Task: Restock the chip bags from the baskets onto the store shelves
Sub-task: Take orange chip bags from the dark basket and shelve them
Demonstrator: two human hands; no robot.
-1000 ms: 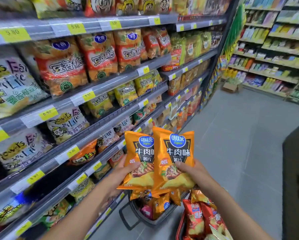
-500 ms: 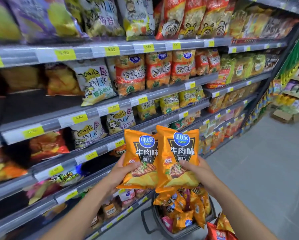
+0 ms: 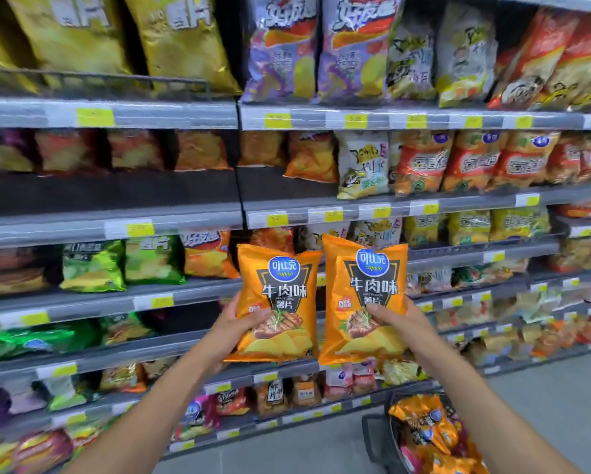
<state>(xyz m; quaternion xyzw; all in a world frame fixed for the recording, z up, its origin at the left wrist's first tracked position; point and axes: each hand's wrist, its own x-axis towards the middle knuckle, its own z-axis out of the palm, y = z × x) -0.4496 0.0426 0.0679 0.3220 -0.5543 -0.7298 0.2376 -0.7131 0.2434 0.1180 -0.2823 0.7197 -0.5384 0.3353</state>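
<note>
Both hands hold orange chip bags upright, side by side, before the shelves (image 3: 184, 295): the left hand (image 3: 234, 325) grips the left bag (image 3: 280, 289) at its lower edge, the right hand (image 3: 402, 319) the right bag (image 3: 366, 278) (thumb across its front). A basket (image 3: 378, 439) of more bags stands on the floor, lower right.

Bright, even store light here, falling from above with no hard shadows. The shelf recesses (image 3: 109, 193) go dark behind the stock. I get glare on the gold foil bags (image 3: 181, 39) top left. The two orange bags (image 3: 277, 302) at centre are sharp, print readable. The price tags (image 3: 95, 116) and outer stock are blur-smeared. The wide angle bends the shelf edges (image 3: 184, 114) near the corners.
</note>
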